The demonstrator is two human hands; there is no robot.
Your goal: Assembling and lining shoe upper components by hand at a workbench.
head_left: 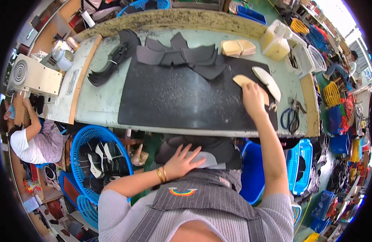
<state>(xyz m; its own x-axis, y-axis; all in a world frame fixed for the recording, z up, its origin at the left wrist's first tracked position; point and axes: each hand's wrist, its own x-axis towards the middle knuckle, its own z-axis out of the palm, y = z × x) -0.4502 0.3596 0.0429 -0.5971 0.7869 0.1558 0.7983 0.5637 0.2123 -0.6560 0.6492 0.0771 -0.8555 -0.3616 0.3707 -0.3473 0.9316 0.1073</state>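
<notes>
On the right part of the black mat [165,99], my right hand [253,98] is closed over a beige half-moon-shaped piece [240,79], its fingers curled on it. Just beyond lies a similar white curved piece [268,82]. My left hand [183,160] rests flat with fingers spread on my lap, over a pale grey piece [208,158] and dark sheet pieces [228,153]. Gold bangles circle that wrist. At the mat's far edge sit overlapping dark grey cut pieces [178,55]. A tied stack of beige pieces [237,47] stands behind them to the right.
Scissors [291,117] lie at the table's right end, near a cloudy plastic container [275,40]. Tied dark strips [113,64] lie at left. Blue baskets [75,161] and a blue bin [252,173] stand below the front edge. Another person sits by a sewing machine [35,76].
</notes>
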